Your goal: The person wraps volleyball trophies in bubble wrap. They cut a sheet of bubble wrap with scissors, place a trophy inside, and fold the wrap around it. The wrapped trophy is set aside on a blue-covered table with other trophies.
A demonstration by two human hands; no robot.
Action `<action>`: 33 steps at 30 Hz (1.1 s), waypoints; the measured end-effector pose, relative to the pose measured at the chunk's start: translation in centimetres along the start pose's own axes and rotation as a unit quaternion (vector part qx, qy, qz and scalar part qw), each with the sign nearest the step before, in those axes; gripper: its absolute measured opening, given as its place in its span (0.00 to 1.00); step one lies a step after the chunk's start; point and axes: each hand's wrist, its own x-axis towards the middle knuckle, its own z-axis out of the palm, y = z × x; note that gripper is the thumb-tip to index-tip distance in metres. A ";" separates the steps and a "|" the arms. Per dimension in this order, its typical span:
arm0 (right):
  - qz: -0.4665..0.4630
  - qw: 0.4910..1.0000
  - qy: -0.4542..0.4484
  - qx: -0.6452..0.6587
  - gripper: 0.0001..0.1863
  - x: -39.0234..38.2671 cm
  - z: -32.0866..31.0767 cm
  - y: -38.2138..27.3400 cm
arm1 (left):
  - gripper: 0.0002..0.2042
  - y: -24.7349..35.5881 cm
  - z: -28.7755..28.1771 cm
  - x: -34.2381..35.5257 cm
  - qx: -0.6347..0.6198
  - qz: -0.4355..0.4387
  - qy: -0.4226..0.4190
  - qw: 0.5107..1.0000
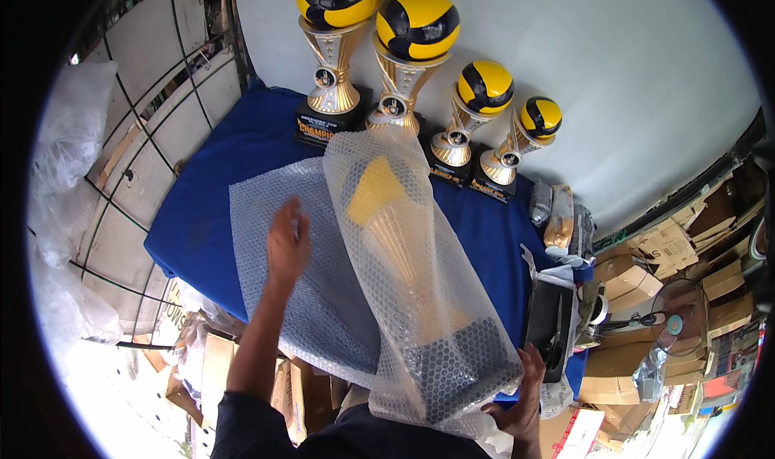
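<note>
Bubble wrap [323,297] covers a lying trophy [404,249]; left hand [287,245] rests open on it, right hand [521,398] grips the wrapped base on blue tabletop [210,209].

left hand [288,245] flat on bubble wrap [307,297]; right hand [521,398] steadies wrapped trophy [412,273]; 4 trophies [404,63] behind.

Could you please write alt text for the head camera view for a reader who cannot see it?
A gold trophy lies half-wrapped in bubble wrap on a blue tablecloth, the left hand flat on the wrap and the right hand at its base. Four ball-topped trophies stand behind.
</note>
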 end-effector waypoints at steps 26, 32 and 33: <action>-0.178 0.961 -0.117 0.178 0.36 4.7 -1.5 5.9 | 0.20 24.6 -2.0 -37.6 -0.216 -0.395 -0.072 0.890; -0.233 0.946 -0.153 0.165 0.37 4.6 -3.5 7.2 | 0.16 24.2 0.1 -37.3 -0.260 -0.411 0.090 0.869; -0.268 0.940 -0.154 0.147 0.38 5.0 -4.0 7.1 | 0.16 24.4 -0.1 -36.8 -0.251 -0.391 0.063 0.883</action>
